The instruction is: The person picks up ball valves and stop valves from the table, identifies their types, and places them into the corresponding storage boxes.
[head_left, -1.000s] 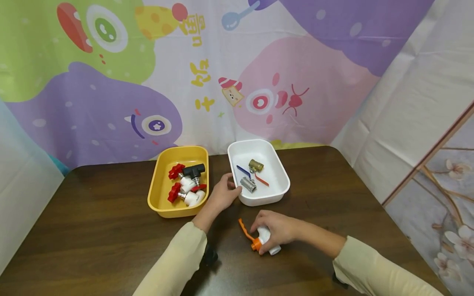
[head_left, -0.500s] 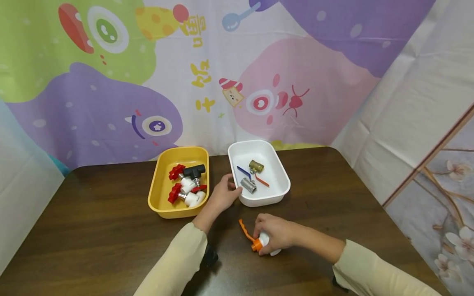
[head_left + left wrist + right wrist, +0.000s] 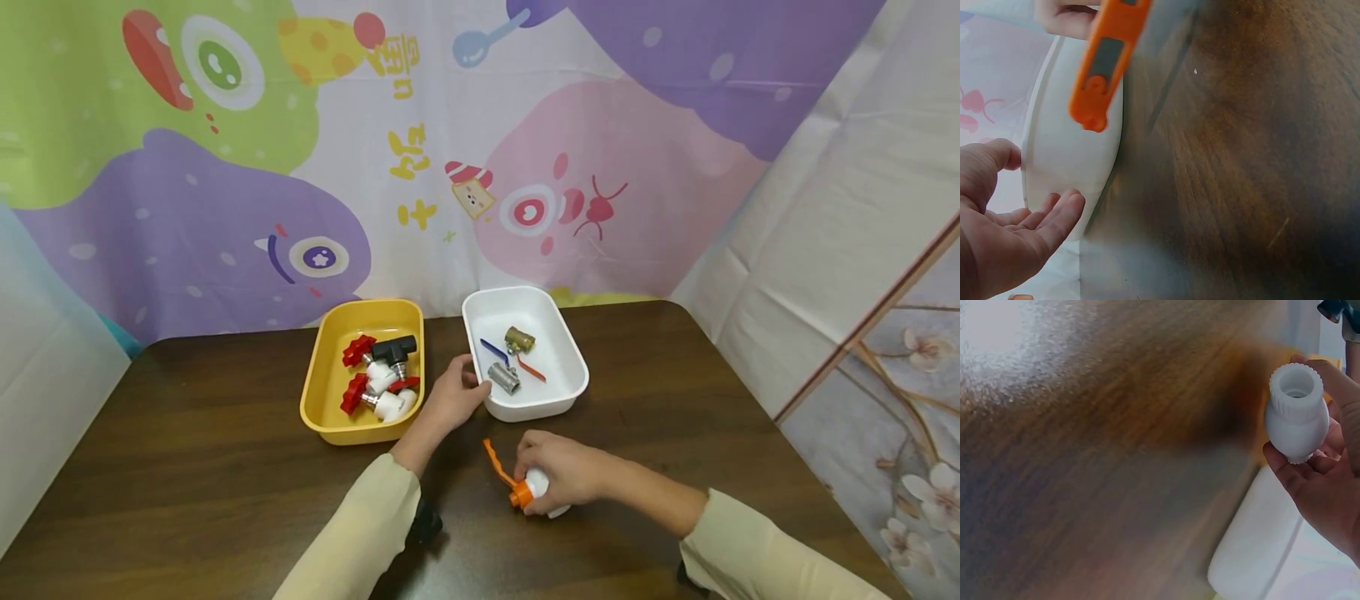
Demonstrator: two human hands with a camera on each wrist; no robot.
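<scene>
My right hand (image 3: 562, 471) grips the white body of a plastic ball valve (image 3: 537, 482) low over the dark table, in front of the white tray. Its long orange lever (image 3: 498, 465) points up and left, toward the tray. In the right wrist view, thumb and fingers hold the white valve body from either side, its ribbed round opening facing the camera. My left hand (image 3: 453, 396) is at the left side of the white tray (image 3: 536, 408), thumb by the front corner; the left wrist view has its fingers (image 3: 1060, 215) loosely extended against the tray's outer wall.
Inside the white tray lie a brass valve (image 3: 519, 338) and a silver valve (image 3: 504, 378), with a blue and a red lever. Left of it stands a yellow tray (image 3: 326, 400) holding several red-knobbed valves (image 3: 389, 406). A printed cloth (image 3: 420, 250) hangs behind the table.
The right hand's fingers have drawn in over the white valve body, covering more of it. Its lever tip has risen very slightly. My left hand stays at the tray.
</scene>
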